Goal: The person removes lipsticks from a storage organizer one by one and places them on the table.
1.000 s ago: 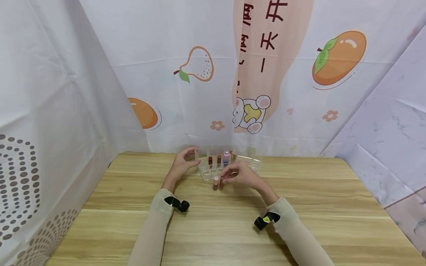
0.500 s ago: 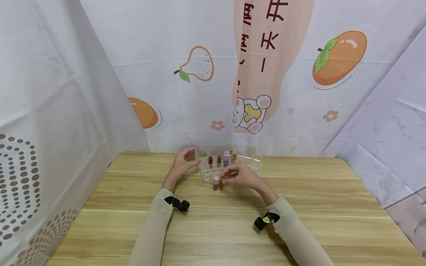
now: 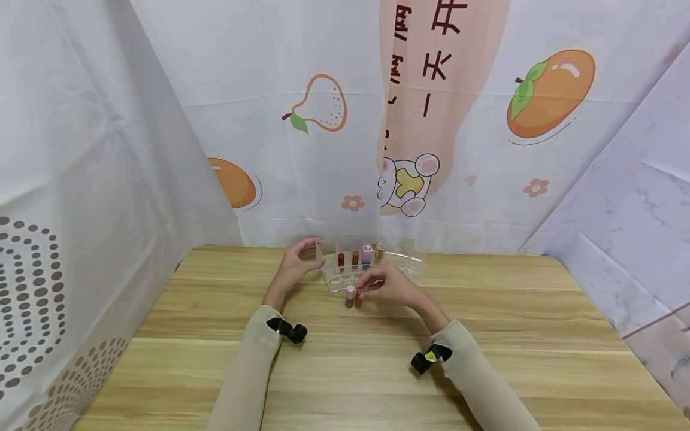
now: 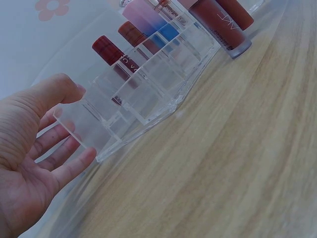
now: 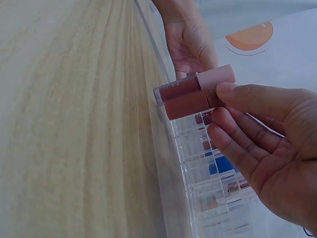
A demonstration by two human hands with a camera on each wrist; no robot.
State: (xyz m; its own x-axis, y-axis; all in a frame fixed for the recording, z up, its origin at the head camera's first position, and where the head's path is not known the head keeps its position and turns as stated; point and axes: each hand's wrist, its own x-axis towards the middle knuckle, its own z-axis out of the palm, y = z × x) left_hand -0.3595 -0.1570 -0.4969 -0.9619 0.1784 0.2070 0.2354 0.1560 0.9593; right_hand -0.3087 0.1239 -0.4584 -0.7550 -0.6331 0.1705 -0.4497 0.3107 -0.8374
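My left hand (image 4: pixel 34 134) grips the left end wall of a clear acrylic lipstick organizer (image 3: pixel 335 281), thumb over the edge and fingers along the outer side. In front of the organizer, my right hand (image 3: pixel 389 282) pinches a brown lip gloss tube (image 5: pixel 187 105) near its top, between thumb and fingers. Right beside that tube stands a pink-capped lip gloss (image 3: pixel 350 297) with a clear base, overlapping it in the right wrist view. Both tubes are upright at the organizer's front edge. My right thumb tip overlaps the pink cap in the right wrist view.
Slots of the organizer hold a dark red tube (image 4: pixel 110 51), a brown-capped tube (image 3: pixel 354 259), a pink and blue tube (image 3: pixel 367 256) and a gold-toned tube (image 3: pixel 380 252). The wooden table (image 3: pixel 345 371) extends toward me. A printed white curtain (image 3: pixel 259 120) hangs close behind the organizer.
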